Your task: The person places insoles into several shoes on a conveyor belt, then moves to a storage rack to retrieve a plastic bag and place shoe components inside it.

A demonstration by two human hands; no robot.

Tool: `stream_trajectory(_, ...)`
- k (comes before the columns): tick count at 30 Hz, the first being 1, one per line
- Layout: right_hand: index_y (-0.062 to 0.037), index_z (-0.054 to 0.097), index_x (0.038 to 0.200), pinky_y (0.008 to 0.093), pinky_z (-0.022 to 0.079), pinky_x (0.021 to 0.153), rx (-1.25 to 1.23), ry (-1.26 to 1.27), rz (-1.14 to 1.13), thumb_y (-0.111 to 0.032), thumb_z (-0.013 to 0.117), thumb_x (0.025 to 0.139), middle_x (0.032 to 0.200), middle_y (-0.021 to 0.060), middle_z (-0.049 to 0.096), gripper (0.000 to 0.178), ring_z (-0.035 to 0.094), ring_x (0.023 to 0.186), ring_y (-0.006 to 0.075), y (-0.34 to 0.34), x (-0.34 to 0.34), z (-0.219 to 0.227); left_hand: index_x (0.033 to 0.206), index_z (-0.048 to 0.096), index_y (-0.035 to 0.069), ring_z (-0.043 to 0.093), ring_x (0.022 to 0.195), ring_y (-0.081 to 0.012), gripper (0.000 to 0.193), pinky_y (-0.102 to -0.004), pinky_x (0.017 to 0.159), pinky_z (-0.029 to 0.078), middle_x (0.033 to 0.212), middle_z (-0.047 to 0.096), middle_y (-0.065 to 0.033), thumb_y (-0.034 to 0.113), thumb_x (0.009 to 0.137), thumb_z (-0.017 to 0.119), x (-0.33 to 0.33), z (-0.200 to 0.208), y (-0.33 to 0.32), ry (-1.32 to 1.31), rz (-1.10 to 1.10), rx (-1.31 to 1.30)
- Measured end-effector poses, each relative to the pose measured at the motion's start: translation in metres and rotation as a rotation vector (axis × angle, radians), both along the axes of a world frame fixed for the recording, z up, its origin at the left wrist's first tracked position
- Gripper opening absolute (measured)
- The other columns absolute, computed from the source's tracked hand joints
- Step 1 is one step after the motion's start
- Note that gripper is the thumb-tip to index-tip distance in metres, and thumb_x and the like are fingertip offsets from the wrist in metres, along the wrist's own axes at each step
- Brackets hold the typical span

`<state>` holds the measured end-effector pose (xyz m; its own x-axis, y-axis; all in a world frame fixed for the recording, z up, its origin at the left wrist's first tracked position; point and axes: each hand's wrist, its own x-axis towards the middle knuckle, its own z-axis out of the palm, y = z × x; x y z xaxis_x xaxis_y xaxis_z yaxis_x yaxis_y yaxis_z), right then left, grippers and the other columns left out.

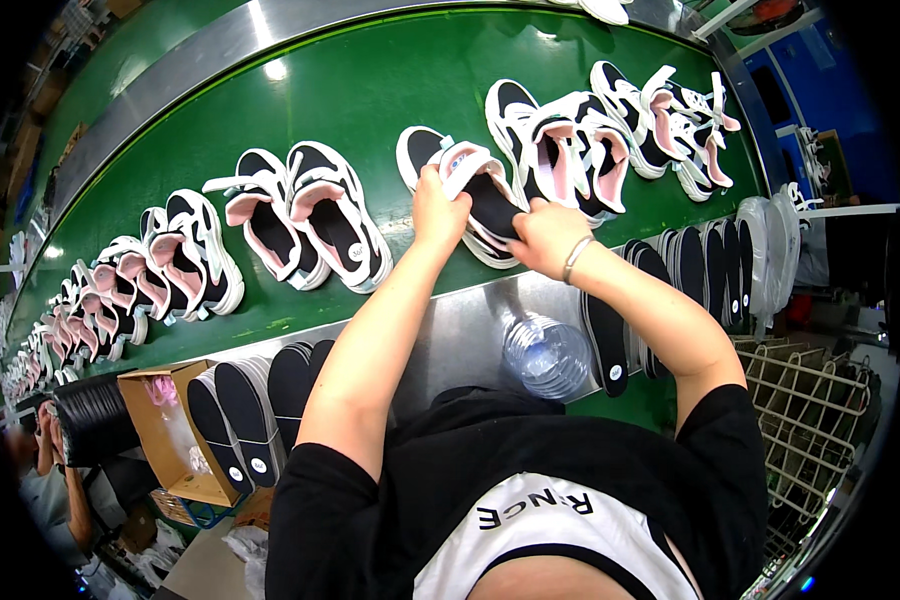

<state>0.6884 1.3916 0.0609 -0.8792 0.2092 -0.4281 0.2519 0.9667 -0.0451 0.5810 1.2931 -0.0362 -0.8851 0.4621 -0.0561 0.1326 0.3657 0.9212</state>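
The black insole (497, 207) is seemingly being seated in the white-and-black sneaker (420, 150) at the green surface's (390, 70) near edge. Left hand (440, 210) pinches the tongue (463, 168); right hand (552, 238) bunches its fingers heelward (pinching or pressing, I can't tell). Next probably calls for flattening it.

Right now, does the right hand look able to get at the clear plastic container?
Probably yes: nothing visible blocks the way from the right hand to the clear plastic container, though that hand is busy at the shoe.

Clear plastic container (547, 358) | open cardboard box (152, 430), lower left | wire rack (808, 408), right
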Motion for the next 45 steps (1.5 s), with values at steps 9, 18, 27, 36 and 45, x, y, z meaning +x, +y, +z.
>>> stream_trajectory(9, -0.0046, 0.062, 0.079, 0.0355, 0.047, 0.066, -0.032, 0.089, 0.159, -0.015, 0.049, 0.074, 0.083, 0.0140, 0.057, 0.017, 0.058, 0.076, 0.0277, -0.012, -0.038, -0.063, 0.099, 0.042, -0.002, 0.053, 0.083, -0.0361, 0.037, -0.0400, 0.072, 0.042, 0.091, 0.052, -0.0217, 0.006, 0.063, 0.052, 0.002, -0.010, -0.006, 0.004, -0.036, 0.019)
stream_trajectory(18, -0.0155, 0.051, 0.109, 0.0308, 0.036, 0.088, 0.073, -0.571, 0.429, -0.017, 0.046, 0.076, 0.116, 0.0092, 0.047, 0.034, 0.047, 0.102, 0.0214, -0.022, -0.084, -0.019, 0.097, 0.046, 0.000, 0.055, 0.074, -0.0196, 0.031, -0.0292, 0.067, 0.044, 0.082, 0.057, -0.0130, 0.006, 0.068, 0.053, 0.000, 0.000, -0.010, -0.048, 0.016, 0.036)
stream_trajectory(27, -0.0092, 0.063, 0.093, 0.0346, 0.022, 0.097, 0.003, -0.220, 0.058, -0.016, 0.047, 0.074, 0.098, 0.0135, 0.059, 0.025, 0.050, 0.104, 0.0223, -0.012, -0.066, -0.078, 0.099, 0.044, -0.001, 0.057, 0.070, -0.0227, 0.035, -0.0307, 0.064, 0.044, 0.079, 0.057, -0.0153, 0.006, 0.067, 0.054, 0.004, -0.002, -0.006, 0.059, -0.011, 0.009)
stream_trajectory(36, -0.0046, 0.055, 0.101, 0.0402, 0.028, 0.092, -0.141, -0.470, 0.234, -0.018, 0.050, 0.072, 0.097, 0.0143, 0.059, 0.033, 0.056, 0.093, 0.0266, -0.003, -0.045, -0.027, 0.097, 0.047, -0.001, 0.056, 0.069, -0.0247, 0.033, -0.0317, 0.065, 0.044, 0.078, 0.057, -0.0149, 0.006, 0.065, 0.052, 0.001, -0.006, -0.006, 0.082, -0.016, 0.023)
stream_trajectory(45, 0.0009, 0.056, 0.101, 0.0545, 0.009, 0.097, -0.032, -0.541, 0.355, -0.013, 0.044, 0.071, 0.102, 0.0145, 0.057, 0.036, 0.050, 0.104, 0.0252, -0.004, -0.034, -0.032, 0.095, 0.049, -0.003, 0.057, 0.071, -0.0235, 0.030, -0.0306, 0.066, 0.044, 0.079, 0.058, -0.0142, 0.006, 0.066, 0.052, 0.004, 0.004, -0.003, 0.058, -0.020, -0.022)
